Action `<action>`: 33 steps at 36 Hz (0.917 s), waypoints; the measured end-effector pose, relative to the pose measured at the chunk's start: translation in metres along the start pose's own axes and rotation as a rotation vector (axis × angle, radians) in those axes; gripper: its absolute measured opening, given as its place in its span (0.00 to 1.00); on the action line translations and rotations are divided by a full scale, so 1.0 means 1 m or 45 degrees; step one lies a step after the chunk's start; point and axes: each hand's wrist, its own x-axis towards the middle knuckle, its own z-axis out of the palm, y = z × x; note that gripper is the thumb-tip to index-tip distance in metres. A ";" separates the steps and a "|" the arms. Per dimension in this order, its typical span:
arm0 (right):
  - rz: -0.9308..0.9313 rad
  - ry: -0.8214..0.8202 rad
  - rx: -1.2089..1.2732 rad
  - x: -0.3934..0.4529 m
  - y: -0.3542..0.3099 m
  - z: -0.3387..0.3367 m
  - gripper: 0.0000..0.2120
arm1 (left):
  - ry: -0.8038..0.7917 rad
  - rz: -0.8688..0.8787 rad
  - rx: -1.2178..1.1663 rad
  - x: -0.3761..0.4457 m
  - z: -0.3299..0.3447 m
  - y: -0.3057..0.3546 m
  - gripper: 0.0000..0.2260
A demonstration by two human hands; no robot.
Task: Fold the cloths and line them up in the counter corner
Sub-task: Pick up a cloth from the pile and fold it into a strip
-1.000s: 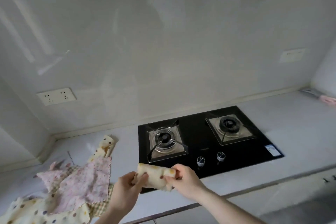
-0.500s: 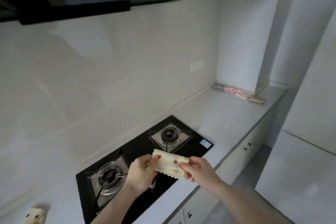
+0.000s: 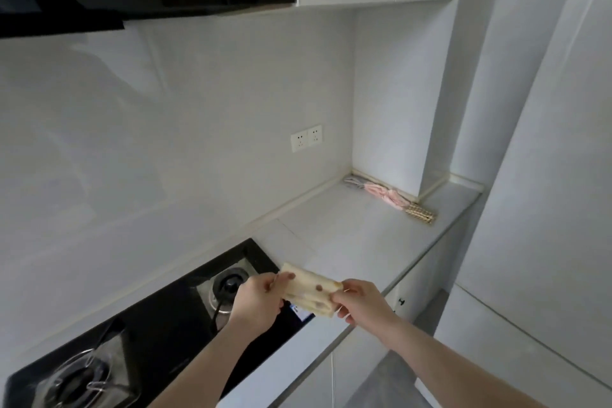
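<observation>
Both hands are gripping one folded cream cloth (image 3: 309,291) with brown dots: the left hand (image 3: 260,300) is pinching its left end, the right hand (image 3: 359,301) is pinching its right end, and the cloth is hanging in the air between them, over the front right corner of the black hob (image 3: 149,341) and the counter (image 3: 357,232) edge. Compared with half a second ago, the view is swinging further right: the far corner is sitting larger and nearer the middle now, and the cloth is stretching flatter between the two hands. Counting up: two hands, one cloth in the grip, two burners showing on the hob. Over in the counter corner a row of folded cloths (image 3: 390,197) is lying against the wall base, a greyish one, what looks like two pink ones, though the blur is hiding the exact count, and a checked yellow one at the near end. Two white sockets (image 3: 306,137) are sitting side by side on the wall above them.
</observation>
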 end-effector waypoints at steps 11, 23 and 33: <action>0.065 -0.052 0.106 0.103 -0.004 -0.044 0.09 | 0.044 -0.165 -0.145 0.072 0.036 0.016 0.07; 0.364 0.331 0.425 0.226 0.034 -0.120 0.04 | -0.124 -0.187 0.033 0.215 0.090 0.034 0.03; 0.593 0.559 0.294 0.316 0.069 -0.188 0.07 | -0.218 -0.161 0.271 0.284 0.119 0.031 0.03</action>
